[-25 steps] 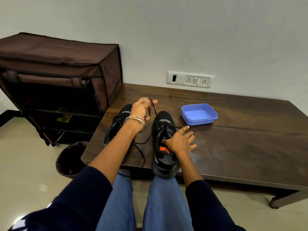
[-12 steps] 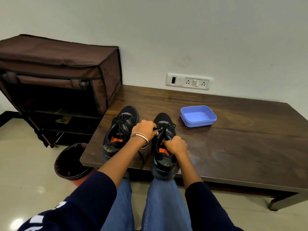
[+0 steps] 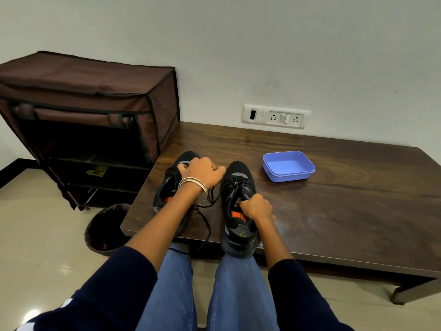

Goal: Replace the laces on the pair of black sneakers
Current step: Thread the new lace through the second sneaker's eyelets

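Two black sneakers with orange insoles stand side by side at the front left of the dark wooden table (image 3: 346,211). My right hand (image 3: 256,207) grips the right sneaker (image 3: 238,177) at its tongue and collar. My left hand (image 3: 202,173), bangles on its wrist, is curled into a fist over the left sneaker (image 3: 164,192) and holds a black lace (image 3: 206,225). The lace runs from the right sneaker's eyelets towards that fist. A loose length of it trails across the table and hangs over the front edge.
A shallow blue plastic tray (image 3: 288,166) sits to the right of the sneakers. A brown fabric shoe rack (image 3: 95,103) stands left of the table, with a dark waste bin (image 3: 105,230) below the table corner. A white socket panel (image 3: 276,117) is on the wall.
My left hand came down from holding the lace high, then moved left over the left sneaker, drawing the lace sideways. My right hand closed on the right sneaker's collar.
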Motion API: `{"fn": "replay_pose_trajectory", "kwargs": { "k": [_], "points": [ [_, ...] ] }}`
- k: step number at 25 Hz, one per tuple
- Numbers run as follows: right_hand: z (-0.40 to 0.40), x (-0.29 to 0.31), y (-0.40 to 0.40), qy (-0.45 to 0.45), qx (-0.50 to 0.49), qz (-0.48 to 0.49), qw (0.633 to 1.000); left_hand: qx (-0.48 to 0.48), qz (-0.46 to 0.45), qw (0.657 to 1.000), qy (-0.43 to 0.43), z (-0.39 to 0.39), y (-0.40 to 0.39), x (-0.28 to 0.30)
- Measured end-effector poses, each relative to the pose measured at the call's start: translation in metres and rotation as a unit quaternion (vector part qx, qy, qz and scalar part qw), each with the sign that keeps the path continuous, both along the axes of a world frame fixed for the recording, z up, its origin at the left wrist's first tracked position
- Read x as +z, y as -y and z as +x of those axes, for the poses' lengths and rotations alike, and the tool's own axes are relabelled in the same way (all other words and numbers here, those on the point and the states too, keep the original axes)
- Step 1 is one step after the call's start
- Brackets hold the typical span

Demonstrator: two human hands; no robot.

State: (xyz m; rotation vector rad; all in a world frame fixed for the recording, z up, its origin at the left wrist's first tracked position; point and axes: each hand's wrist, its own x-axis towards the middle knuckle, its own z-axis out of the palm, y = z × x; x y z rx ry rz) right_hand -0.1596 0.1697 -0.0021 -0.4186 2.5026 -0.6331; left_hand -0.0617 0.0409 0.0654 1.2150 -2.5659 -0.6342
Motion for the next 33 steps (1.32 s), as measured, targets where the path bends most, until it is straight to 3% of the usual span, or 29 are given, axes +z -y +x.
{"fn": "replay_pose_trajectory", "kwargs": {
  "k": [4, 7, 9, 12, 14, 16, 19, 23, 25, 27, 28, 30, 32, 33],
  "points": [
    [0.003, 0.000, 0.000, 0.002, -0.002, -0.004, 1.000, -0.038, -0.071, 0.991, 0.103, -0.011, -0.012, -0.011],
    [0.003, 0.000, -0.001, 0.001, -0.002, -0.008, 1.000, -0.070, -0.043, 0.989, 0.125, -0.017, -0.020, -0.022],
    [0.001, -0.001, -0.001, -0.001, -0.006, -0.011, 1.000, -0.059, 0.014, 0.995, 0.078, -0.014, -0.017, -0.031],
    [-0.001, -0.004, 0.001, -0.001, -0.017, -0.007, 1.000, -0.028, 0.153, 0.985, -0.078, -0.007, -0.013, -0.041],
    [-0.001, -0.004, 0.002, -0.001, -0.019, -0.004, 1.000, 0.056, 0.296, 0.938, -0.173, -0.007, -0.016, -0.045],
    [-0.001, -0.005, 0.002, -0.002, -0.017, -0.006, 1.000, 0.132, 0.397, 0.888, -0.192, -0.009, -0.018, -0.048],
    [-0.002, -0.007, 0.001, 0.001, -0.016, -0.008, 1.000, 0.111, 0.427, 0.891, -0.106, -0.011, -0.017, -0.054],
    [-0.002, -0.004, 0.000, -0.002, -0.020, -0.009, 1.000, 0.084, 0.305, 0.948, -0.031, -0.008, -0.006, -0.048],
    [-0.001, 0.001, -0.002, -0.001, -0.002, -0.004, 1.000, 0.082, 0.353, 0.927, -0.101, -0.004, -0.004, -0.029],
    [-0.004, 0.008, -0.002, 0.013, 0.038, 0.002, 0.999, 0.103, 0.448, 0.861, -0.219, -0.003, -0.001, -0.002],
    [-0.008, 0.013, 0.000, 0.029, 0.046, -0.032, 0.998, 0.105, 0.482, 0.829, -0.264, -0.003, -0.001, 0.012],
    [-0.014, 0.028, 0.003, 0.075, 0.024, -0.230, 0.970, 0.080, 0.522, 0.787, -0.320, -0.005, -0.002, 0.039],
    [-0.010, 0.054, 0.007, 0.147, -0.026, -0.418, 0.896, 0.043, 0.545, 0.777, -0.312, -0.008, -0.003, 0.062],
    [-0.006, 0.066, 0.010, 0.180, -0.024, -0.463, 0.867, 0.027, 0.566, 0.766, -0.304, -0.010, -0.005, 0.069]
  ]
}}
